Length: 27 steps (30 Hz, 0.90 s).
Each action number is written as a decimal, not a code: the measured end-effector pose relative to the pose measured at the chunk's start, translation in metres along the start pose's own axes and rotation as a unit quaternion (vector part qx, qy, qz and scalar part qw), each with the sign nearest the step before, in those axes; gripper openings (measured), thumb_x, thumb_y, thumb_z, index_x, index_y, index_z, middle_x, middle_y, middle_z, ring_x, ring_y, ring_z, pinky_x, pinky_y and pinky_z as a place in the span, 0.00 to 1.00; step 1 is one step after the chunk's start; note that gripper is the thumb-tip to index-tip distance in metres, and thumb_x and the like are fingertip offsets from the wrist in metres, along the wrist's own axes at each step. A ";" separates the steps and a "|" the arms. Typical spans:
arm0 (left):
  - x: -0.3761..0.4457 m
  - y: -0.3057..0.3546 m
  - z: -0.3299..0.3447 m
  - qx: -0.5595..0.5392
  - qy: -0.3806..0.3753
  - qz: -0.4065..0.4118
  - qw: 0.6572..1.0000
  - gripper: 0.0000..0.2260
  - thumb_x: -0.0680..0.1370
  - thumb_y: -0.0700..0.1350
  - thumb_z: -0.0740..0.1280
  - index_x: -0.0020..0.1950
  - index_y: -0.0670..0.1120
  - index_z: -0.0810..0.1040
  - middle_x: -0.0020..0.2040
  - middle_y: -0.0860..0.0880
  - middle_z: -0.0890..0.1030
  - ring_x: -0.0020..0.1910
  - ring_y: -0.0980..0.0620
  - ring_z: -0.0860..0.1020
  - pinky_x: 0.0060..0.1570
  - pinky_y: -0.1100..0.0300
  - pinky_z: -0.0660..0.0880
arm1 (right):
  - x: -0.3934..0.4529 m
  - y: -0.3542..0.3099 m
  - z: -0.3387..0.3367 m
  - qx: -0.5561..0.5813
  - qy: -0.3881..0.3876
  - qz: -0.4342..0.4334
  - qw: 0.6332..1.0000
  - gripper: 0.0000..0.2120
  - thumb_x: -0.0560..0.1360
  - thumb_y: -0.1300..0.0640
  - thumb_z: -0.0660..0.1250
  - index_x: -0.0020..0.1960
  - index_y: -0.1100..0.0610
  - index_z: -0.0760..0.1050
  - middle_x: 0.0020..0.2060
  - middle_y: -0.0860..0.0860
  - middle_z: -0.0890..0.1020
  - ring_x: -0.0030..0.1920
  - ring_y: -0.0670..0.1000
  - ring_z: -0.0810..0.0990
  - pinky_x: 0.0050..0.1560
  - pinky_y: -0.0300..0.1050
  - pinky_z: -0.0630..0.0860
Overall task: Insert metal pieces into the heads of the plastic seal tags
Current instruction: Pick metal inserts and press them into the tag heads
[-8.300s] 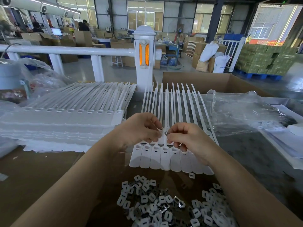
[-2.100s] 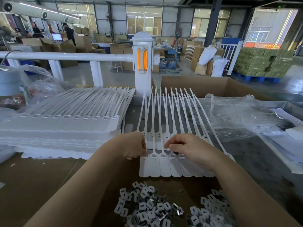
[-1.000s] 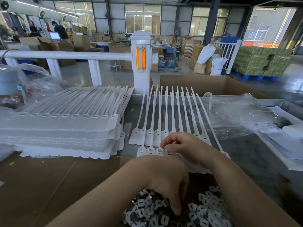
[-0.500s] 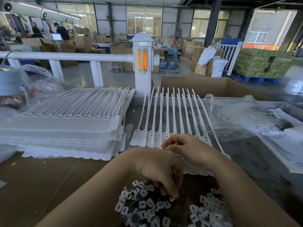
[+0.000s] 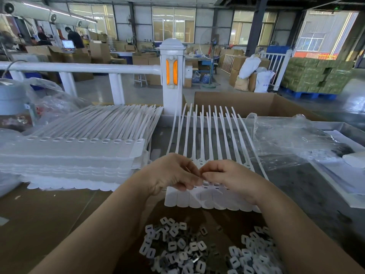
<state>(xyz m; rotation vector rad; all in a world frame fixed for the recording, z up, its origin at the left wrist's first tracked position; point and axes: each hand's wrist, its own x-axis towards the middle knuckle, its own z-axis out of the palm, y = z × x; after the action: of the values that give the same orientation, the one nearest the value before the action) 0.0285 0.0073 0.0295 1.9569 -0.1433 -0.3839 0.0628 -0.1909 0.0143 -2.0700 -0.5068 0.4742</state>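
Observation:
A strip of joined white plastic seal tags (image 5: 197,202) lies in front of me, heads towards me and tails (image 5: 209,135) fanning away. My left hand (image 5: 171,175) and my right hand (image 5: 233,178) hover just over the heads, both with fingers curled. Their thumbs and forefingers meet in a pinch at one spot above the row. Whatever small metal piece is pinched there is hidden by the fingertips. Loose metal pieces (image 5: 177,248) lie heaped on the brown cardboard below my wrists, with a second heap of metal pieces (image 5: 250,258) under my right forearm.
A tall stack of tag strips (image 5: 75,155) fills the left of the table. Crumpled clear plastic bags (image 5: 292,143) lie at the right beside a metal tray edge (image 5: 335,186). An open cardboard box (image 5: 246,101) and a white railing post (image 5: 171,76) stand behind.
My left hand has lifted from the heap of metal pieces and come up to meet my right hand over the tag heads. The right hand has stayed over the strip.

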 end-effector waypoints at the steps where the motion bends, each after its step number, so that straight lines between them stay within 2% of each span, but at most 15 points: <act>1: 0.001 -0.002 -0.002 -0.010 0.020 -0.003 1.000 0.04 0.70 0.42 0.77 0.43 0.46 0.84 0.36 0.50 0.83 0.35 0.57 0.81 0.39 0.65 0.77 | 0.000 0.000 0.000 0.008 0.000 0.001 1.000 0.06 0.79 0.54 0.67 0.54 0.48 0.82 0.44 0.42 0.85 0.43 0.37 0.81 0.47 0.35 0.72; 6: 0.002 -0.006 -0.004 -0.046 0.063 -0.002 0.997 0.04 0.71 0.39 0.76 0.44 0.44 0.84 0.38 0.49 0.85 0.34 0.57 0.81 0.36 0.66 0.77 | 0.000 0.001 0.001 0.022 0.001 0.004 1.000 0.05 0.77 0.53 0.70 0.52 0.49 0.83 0.45 0.44 0.85 0.45 0.39 0.82 0.47 0.35 0.72; 14: -0.001 -0.002 -0.003 -0.051 0.033 0.002 0.998 0.05 0.72 0.39 0.76 0.46 0.43 0.83 0.38 0.48 0.85 0.36 0.55 0.82 0.41 0.63 0.79 | 0.001 -0.001 0.004 0.035 0.015 0.001 0.999 0.02 0.75 0.54 0.72 0.47 0.50 0.84 0.40 0.45 0.84 0.41 0.40 0.80 0.45 0.38 0.71; 20: -0.002 -0.002 -0.010 -0.065 0.093 -0.014 0.993 0.06 0.78 0.41 0.69 0.52 0.40 0.81 0.37 0.48 0.84 0.33 0.55 0.80 0.36 0.63 0.78 | 0.001 -0.002 0.004 0.047 0.029 -0.004 0.998 0.06 0.75 0.55 0.71 0.41 0.46 0.83 0.37 0.43 0.84 0.37 0.37 0.79 0.44 0.40 0.70; 24: -0.001 0.000 -0.008 -0.032 0.064 -0.012 0.997 0.08 0.77 0.45 0.71 0.51 0.41 0.83 0.39 0.48 0.85 0.35 0.56 0.80 0.36 0.65 0.77 | 0.001 -0.002 0.004 0.044 0.032 -0.009 0.998 0.06 0.75 0.55 0.71 0.41 0.46 0.83 0.36 0.43 0.83 0.37 0.37 0.79 0.46 0.40 0.71; 27: 0.000 0.001 -0.005 -0.001 0.046 -0.007 0.999 0.05 0.77 0.44 0.72 0.49 0.43 0.83 0.39 0.49 0.85 0.35 0.56 0.81 0.37 0.66 0.77 | 0.001 -0.002 0.004 0.031 0.031 -0.013 0.999 0.04 0.75 0.56 0.71 0.43 0.49 0.83 0.36 0.42 0.83 0.35 0.36 0.78 0.43 0.38 0.70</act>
<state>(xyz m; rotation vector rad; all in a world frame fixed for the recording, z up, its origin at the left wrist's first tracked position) 0.0298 0.0113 0.0321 1.9705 -0.0709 -0.3031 0.0609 -0.1866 0.0136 -2.0097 -0.4768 0.4038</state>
